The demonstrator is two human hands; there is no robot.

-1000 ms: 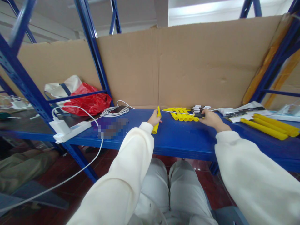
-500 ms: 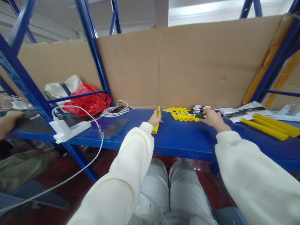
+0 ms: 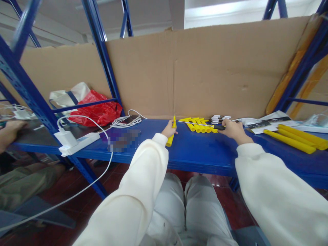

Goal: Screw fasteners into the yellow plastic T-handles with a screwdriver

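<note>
My left hand (image 3: 168,130) is closed around a yellow tube (image 3: 171,135) that stands tilted on the blue shelf (image 3: 194,150). My right hand (image 3: 232,129) grips the dark handle of a screwdriver (image 3: 205,124), whose thin metal shaft points left across a row of several short yellow tubes (image 3: 198,125). Small black and white pieces (image 3: 219,118) lie just behind that hand. Both arms are in white sleeves.
Long yellow tubes (image 3: 298,139) and plastic packets (image 3: 266,121) lie at the right. A white power strip (image 3: 73,140), coiled white cable with a phone (image 3: 128,120) and a red bag (image 3: 96,111) sit left. Cardboard (image 3: 205,68) backs the shelf. Another person's hand (image 3: 9,131) rests far left.
My right hand has slid a little to the right along the screwdriver handle. Another person's hand has come into view at the far left. My left hand has stayed put.
</note>
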